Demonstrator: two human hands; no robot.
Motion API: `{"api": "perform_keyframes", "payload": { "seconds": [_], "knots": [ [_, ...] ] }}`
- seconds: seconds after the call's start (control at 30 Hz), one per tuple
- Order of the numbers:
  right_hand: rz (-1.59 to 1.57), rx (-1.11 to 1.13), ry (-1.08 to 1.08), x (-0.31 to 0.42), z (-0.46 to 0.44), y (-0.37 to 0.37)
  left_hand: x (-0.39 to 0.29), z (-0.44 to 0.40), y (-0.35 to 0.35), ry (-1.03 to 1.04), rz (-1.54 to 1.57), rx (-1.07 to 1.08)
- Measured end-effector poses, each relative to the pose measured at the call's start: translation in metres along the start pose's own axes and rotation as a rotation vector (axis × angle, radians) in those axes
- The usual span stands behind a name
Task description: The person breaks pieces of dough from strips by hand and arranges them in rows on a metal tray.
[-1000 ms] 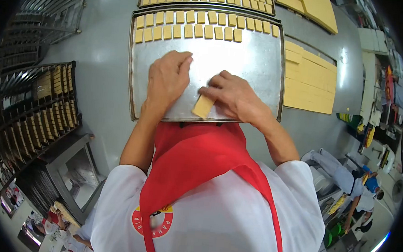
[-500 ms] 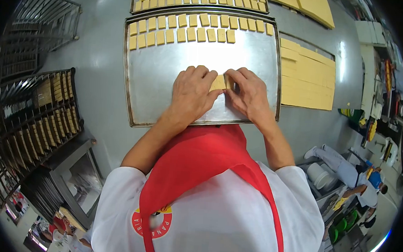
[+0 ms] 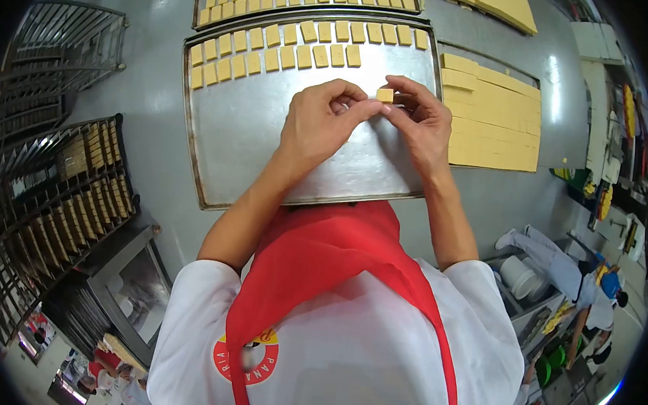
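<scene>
Centrally, in the head view, the right hand (image 3: 426,126) pinches a small yellow block (image 3: 385,95) between thumb and bent fingers, its forearm rising steeply and leaning slightly inward. The left hand (image 3: 316,120), on a forearm slanting up and to the right, curls its fingers and stretches its thumb towards the block's lower edge; whether it grips cannot be told. The block is above the metal tray (image 3: 257,143), near the open end of the nearer row of blocks (image 3: 287,57).
</scene>
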State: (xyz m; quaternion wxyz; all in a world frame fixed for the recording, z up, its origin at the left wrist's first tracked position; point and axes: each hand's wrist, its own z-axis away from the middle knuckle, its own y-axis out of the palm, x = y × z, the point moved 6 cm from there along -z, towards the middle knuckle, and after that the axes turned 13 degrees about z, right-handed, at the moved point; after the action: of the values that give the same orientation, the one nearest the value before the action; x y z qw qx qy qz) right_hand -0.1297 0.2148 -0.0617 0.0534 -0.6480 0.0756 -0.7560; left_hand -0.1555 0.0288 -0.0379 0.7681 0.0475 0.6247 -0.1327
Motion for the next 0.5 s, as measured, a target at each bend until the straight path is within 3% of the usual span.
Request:
{"api": "perform_keyframes", "payload": {
  "seconds": [0.07,0.27,0.5],
  "knots": [
    [0.008,-0.034,-0.105,0.006,-0.002,-0.004,0.01,-0.012,0.011,-0.089,0.298,0.065],
    [-0.001,-0.015,-0.218,0.009,-0.005,-0.013,0.02,-0.024,0.028,-0.195,0.604,0.138],
    [-0.058,-0.004,-0.183,0.002,-0.017,-0.021,0.018,-0.029,0.032,-0.202,0.539,0.105]
  ]
}}
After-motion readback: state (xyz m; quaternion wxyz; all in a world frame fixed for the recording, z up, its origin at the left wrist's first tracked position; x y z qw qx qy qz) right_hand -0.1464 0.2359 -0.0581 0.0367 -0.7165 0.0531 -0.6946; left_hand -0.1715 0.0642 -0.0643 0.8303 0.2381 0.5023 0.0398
